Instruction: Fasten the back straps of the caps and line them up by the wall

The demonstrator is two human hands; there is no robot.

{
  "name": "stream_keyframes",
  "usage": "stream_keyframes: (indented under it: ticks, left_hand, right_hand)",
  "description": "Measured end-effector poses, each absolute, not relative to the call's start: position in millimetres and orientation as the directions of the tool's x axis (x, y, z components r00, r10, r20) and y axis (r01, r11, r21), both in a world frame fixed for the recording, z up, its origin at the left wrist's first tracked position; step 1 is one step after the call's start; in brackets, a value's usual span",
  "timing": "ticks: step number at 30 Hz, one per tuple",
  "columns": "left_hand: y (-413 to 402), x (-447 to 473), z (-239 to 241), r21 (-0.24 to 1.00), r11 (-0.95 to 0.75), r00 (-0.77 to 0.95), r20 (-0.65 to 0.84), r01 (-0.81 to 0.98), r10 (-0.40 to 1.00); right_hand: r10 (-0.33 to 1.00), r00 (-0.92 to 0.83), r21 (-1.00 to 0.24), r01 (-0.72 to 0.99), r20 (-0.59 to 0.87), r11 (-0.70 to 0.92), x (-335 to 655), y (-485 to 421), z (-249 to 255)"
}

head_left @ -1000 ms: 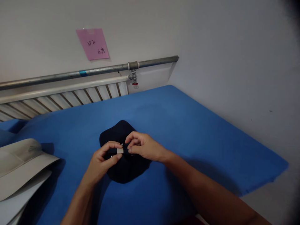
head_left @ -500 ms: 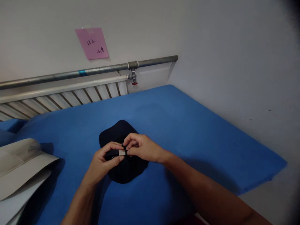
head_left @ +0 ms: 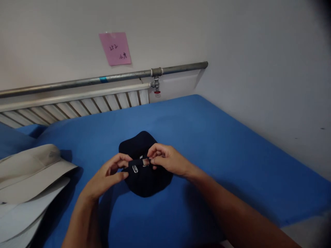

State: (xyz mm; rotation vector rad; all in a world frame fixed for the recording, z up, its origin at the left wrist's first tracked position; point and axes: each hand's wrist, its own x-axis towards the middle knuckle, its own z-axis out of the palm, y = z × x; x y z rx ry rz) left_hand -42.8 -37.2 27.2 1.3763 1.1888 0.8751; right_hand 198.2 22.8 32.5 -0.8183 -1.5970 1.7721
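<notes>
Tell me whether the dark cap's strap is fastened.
Cannot tell. Both hands, left hand and right hand, pinch the strap over the cap.

Two hands on a dark navy fabric cap (head_left: 144, 179) atop a blue-covered desk (head_left: 219, 144).
Left hand (head_left: 107, 177) and right hand (head_left: 169, 161) pinching the cap's dark strap (head_left: 137, 166) with its small metal buckle (head_left: 134, 168); pale beige caps (head_left: 31, 179) stacked at left; pink paper note (head_left: 115, 48) on white wall above grey metal pipe (head_left: 103, 80).
</notes>
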Motion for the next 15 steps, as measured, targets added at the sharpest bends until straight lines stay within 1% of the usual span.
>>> stream_keyframes:
  ticks: [3,7,11,15]
  left_hand:
    - [-37,-35,28,0.989,0.099,0.269,-0.127,0.113,0.955]
    - [-35,-29,23,0.994,0.111,0.299,-0.111,0.018,0.948]
    - [-32,-30,16,0.986,0.123,0.292,-0.086,-0.111,0.952]
    - [-31,-29,14,0.974,0.123,0.307,-0.059,-0.191,0.95]
  right_hand:
    - [0.741,-0.668,-0.992,-0.029,-0.072,-0.123,196,21,35]
    - [0.694,-0.707,-0.986,0.031,-0.137,-0.164,194,20,36]
    - [0.685,-0.713,-0.98,0.013,-0.15,-0.201,193,20,34]
    - [0.676,-0.72,-0.978,0.016,-0.157,-0.209,193,21,33]
